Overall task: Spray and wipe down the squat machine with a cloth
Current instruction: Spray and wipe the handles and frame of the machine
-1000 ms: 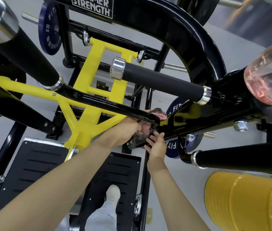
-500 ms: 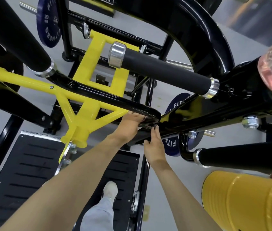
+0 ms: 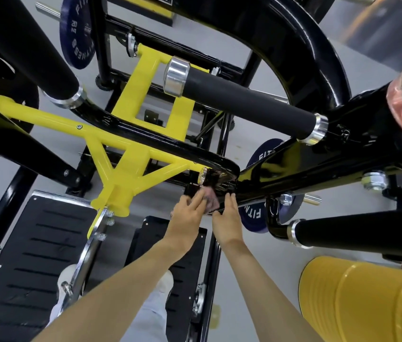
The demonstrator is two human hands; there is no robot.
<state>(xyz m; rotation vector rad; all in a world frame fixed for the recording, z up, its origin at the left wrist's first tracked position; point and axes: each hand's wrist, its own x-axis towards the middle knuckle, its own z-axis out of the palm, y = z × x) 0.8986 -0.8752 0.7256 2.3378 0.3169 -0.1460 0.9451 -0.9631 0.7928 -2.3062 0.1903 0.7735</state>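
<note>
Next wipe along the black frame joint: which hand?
Left hand. Its fingers press the cloth against the black frame; the right hand only touches the frame beside it, with no cloth under it.

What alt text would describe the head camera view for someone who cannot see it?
A person's left hand presses a pinkish cloth against a black joint of the squat machine, with the right hand touching the machine beside it. A yellow brace and black footplates show below.
</note>
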